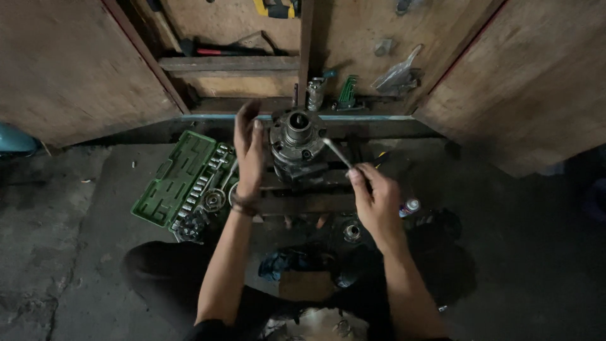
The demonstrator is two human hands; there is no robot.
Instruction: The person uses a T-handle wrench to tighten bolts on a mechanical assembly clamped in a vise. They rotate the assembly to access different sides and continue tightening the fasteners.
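Green socket case (pixel 177 180) open, sockets inside; left hand (pixel 249 155) open, right hand (pixel 375 196) grips wrench (pixel 338 153)

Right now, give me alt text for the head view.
Seen from above, a seated person's left hand rests against a round metal machine part on the floor while the right hand holds a thin metal rod angled at it. An open green socket set lies to the left, below wooden cabinet doors.
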